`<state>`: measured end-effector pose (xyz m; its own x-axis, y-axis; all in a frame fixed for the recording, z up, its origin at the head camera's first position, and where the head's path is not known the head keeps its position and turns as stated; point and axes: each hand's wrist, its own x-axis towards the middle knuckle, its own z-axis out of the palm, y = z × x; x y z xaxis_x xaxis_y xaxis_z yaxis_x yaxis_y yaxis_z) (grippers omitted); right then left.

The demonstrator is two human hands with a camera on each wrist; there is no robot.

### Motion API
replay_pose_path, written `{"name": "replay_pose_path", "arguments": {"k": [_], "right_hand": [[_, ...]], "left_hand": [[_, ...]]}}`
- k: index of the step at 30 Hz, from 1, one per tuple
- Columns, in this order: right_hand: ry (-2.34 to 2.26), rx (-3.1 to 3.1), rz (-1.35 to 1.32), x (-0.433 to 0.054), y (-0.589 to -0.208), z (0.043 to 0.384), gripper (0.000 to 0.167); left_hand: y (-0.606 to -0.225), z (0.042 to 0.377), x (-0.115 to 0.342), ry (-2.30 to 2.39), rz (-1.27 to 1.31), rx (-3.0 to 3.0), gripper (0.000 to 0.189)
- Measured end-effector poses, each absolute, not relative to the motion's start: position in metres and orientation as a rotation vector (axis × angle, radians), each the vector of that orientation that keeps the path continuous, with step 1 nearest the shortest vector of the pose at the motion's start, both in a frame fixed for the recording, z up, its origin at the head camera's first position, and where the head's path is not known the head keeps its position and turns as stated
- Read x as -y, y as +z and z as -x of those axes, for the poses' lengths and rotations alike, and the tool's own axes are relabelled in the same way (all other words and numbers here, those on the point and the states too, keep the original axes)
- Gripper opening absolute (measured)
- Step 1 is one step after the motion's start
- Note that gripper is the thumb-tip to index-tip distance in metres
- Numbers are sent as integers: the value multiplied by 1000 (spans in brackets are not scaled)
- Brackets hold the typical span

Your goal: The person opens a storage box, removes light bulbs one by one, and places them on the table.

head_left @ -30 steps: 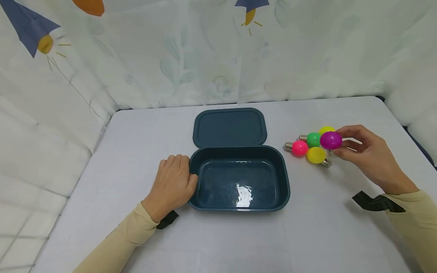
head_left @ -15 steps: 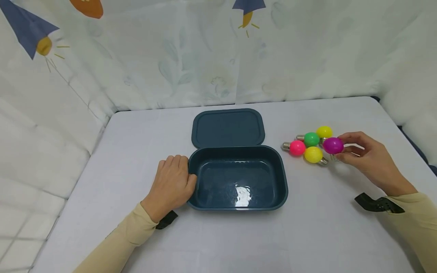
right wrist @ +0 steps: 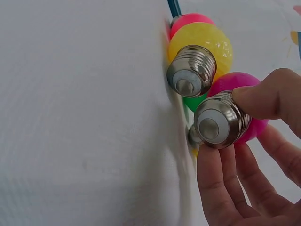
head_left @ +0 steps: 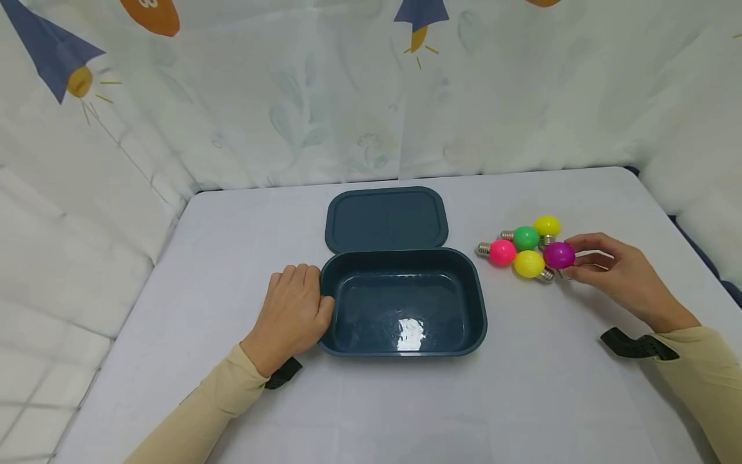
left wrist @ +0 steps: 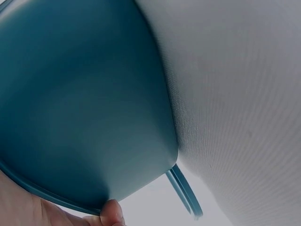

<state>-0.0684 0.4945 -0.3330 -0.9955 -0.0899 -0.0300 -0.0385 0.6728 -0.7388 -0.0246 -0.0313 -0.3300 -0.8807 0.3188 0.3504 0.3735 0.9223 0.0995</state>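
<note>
At the left end of a dark teal rectangular box (head_left: 406, 303), my left hand (head_left: 294, 309) grips the rim, its fingers curled over the edge; the left wrist view shows the box's outer wall (left wrist: 89, 103) and a fingertip (left wrist: 112, 213) at the rim. My right hand (head_left: 620, 274) pinches a purple light bulb (head_left: 559, 255) between thumb and fingers, the metal screw base (right wrist: 218, 120) facing the right wrist camera. Beside it lie a pink bulb (head_left: 502, 252), a green bulb (head_left: 525, 238), a front yellow bulb (head_left: 529, 264) and a rear yellow bulb (head_left: 547, 225).
Behind the box lies its matching flat lid (head_left: 387, 219), close to the box's rear rim. A white cloth covers the table (head_left: 243, 225). Pale patterned curtains (head_left: 348, 96) rise along the back and sides.
My right hand, with the purple bulb, has come down and slightly nearer the front beside the other bulbs. The left hand stays on the box rim. The head view has shifted slightly.
</note>
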Motion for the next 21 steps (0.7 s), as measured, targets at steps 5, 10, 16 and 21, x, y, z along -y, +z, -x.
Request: {"name": "replay_pose_path", "arguments": {"k": [5, 10, 16, 21], "right_hand": [[-1193, -2805, 85, -497, -336, 71, 51], [-1155, -2794, 54, -499, -337, 72, 55], [-1124, -2785, 56, -502, -343, 73, 59], [-1119, -2776, 36, -504, -345, 73, 61]], "left_hand": [[-331, 26, 31, -233, 509, 2756, 14], [-331, 26, 30, -227, 507, 2759, 14], [-331, 27, 29, -221, 510, 2760, 13], [-330, 29, 29, -214, 502, 2799, 23]]}}
